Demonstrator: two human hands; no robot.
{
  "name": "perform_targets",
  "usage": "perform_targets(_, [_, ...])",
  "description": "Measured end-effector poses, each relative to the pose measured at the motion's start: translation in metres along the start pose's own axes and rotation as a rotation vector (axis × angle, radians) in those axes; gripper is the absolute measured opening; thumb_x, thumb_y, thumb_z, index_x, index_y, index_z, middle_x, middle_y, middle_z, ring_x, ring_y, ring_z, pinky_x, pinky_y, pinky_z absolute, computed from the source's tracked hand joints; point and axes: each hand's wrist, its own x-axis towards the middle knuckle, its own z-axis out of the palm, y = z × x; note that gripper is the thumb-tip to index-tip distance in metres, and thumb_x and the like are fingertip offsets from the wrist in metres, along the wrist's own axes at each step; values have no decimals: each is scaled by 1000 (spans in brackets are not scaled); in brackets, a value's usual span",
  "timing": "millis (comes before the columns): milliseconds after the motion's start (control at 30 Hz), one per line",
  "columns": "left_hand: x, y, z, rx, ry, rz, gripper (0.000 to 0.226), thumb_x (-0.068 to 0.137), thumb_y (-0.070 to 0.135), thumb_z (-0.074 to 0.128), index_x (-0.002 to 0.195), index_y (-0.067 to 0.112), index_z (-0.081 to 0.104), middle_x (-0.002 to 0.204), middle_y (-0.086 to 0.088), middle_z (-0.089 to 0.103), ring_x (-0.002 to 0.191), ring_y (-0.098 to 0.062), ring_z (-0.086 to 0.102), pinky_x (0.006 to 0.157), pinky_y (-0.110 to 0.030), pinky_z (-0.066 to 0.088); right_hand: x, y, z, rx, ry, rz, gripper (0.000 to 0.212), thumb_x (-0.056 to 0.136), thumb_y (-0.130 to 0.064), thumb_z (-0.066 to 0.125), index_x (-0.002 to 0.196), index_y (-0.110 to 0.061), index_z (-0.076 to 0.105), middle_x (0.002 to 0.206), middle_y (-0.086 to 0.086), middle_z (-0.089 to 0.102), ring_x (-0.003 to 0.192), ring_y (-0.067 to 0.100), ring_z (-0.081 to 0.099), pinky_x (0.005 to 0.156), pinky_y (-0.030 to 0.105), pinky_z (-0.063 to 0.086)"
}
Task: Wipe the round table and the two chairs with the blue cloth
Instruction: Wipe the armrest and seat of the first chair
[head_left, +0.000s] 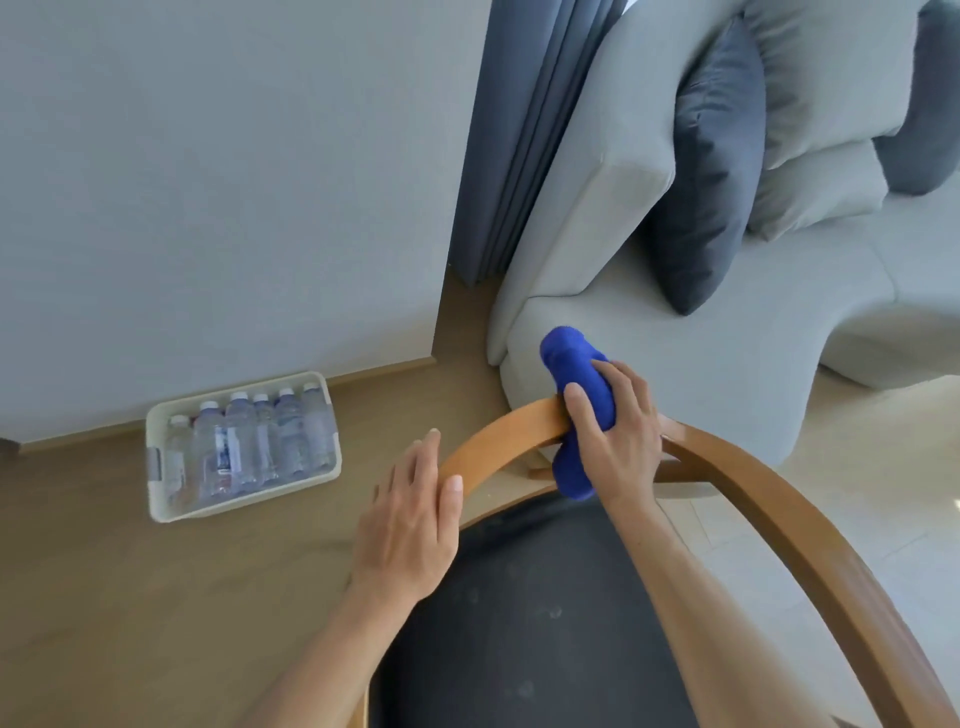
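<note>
A wooden chair with a curved backrest rail and a dark seat fills the lower middle of the head view. My right hand grips the bunched blue cloth and presses it over the top of the rail, the cloth hanging down on both sides. My left hand rests flat on the left end of the rail with its fingers straight. The round table and the second chair are out of view.
A white basket with several water bottles stands on the wooden floor by the wall at left. A grey sofa with dark cushions sits right behind the chair. Dark curtains hang at the top middle.
</note>
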Motion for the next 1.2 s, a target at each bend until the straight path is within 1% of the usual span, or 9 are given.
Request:
perform_targets(167, [-20, -6, 2, -20, -13, -100, 58, 95, 48, 18, 141, 18, 33, 133, -3, 51, 116, -23, 53, 94, -41, 46, -54, -34, 34, -206, -155, -683, 41, 84, -54, 58, 111, -25, 68, 128, -3, 60, 121, 22, 53, 113, 52, 25])
perform_targets(300, [-47, -18, 2, 92, -50, -193, 64, 95, 51, 12, 150, 19, 19, 145, -2, 40, 126, -20, 45, 101, -40, 42, -48, -28, 31, -307, -238, -903, 45, 85, -52, 60, 118, -21, 66, 129, 3, 60, 119, 26, 55, 111, 53, 29])
perform_targets(400, [-65, -28, 3, 122, -94, -239, 67, 94, 53, 6, 152, 21, 13, 149, -3, 36, 132, -22, 40, 105, -41, 37, -26, -17, 15, -272, -190, -718, 50, 87, -55, 53, 123, -22, 62, 130, 2, 56, 117, 25, 53, 108, 51, 33])
perform_targets(567, [-86, -49, 0, -298, -123, -388, 60, 99, 51, 9, 152, 25, 18, 156, 2, 27, 142, -16, 25, 114, -30, 18, -11, -18, 7, -108, -68, -149, 54, 83, -56, 44, 126, -25, 55, 132, -1, 50, 119, 25, 48, 107, 48, 34])
perform_targets(700, [-106, -58, 1, -472, -81, -512, 51, 102, 44, 12, 141, 26, 41, 144, 6, 43, 136, -15, 34, 102, -20, 19, -35, -27, 21, -281, -84, -390, 51, 87, -55, 47, 124, -21, 57, 136, 4, 49, 123, 29, 45, 111, 51, 26])
perform_targets(800, [-117, -59, 1, -574, -63, -650, 38, 102, 46, 13, 93, 37, 49, 96, 14, 50, 102, -16, 45, 90, -26, 30, -76, -41, 41, -394, -176, -679, 45, 87, -51, 53, 118, -20, 62, 133, 5, 54, 126, 30, 45, 115, 54, 17])
perform_targets(933, [-134, -65, 1, -663, -13, -687, 49, 103, 43, 15, 135, 27, 48, 133, -2, 53, 127, -21, 46, 106, -35, 33, -161, -52, 76, -257, -376, -815, 38, 81, -45, 63, 108, -18, 69, 125, 3, 61, 123, 27, 52, 117, 52, 15])
perform_targets(1067, [-153, -69, 5, -602, -18, -628, 37, 102, 42, 15, 113, 34, 50, 110, 5, 59, 97, -8, 55, 84, -29, 37, -181, -43, 82, -143, -422, -784, 41, 82, -49, 59, 112, -22, 68, 130, -1, 58, 129, 23, 47, 120, 48, 7])
perform_targets(1200, [-163, -79, 0, -530, -95, -520, 42, 101, 47, 15, 118, 31, 50, 115, 2, 59, 104, -14, 55, 93, -37, 44, -190, -40, 77, -83, -506, -763, 46, 86, -52, 53, 122, -25, 63, 140, -3, 50, 138, 20, 34, 120, 47, 2])
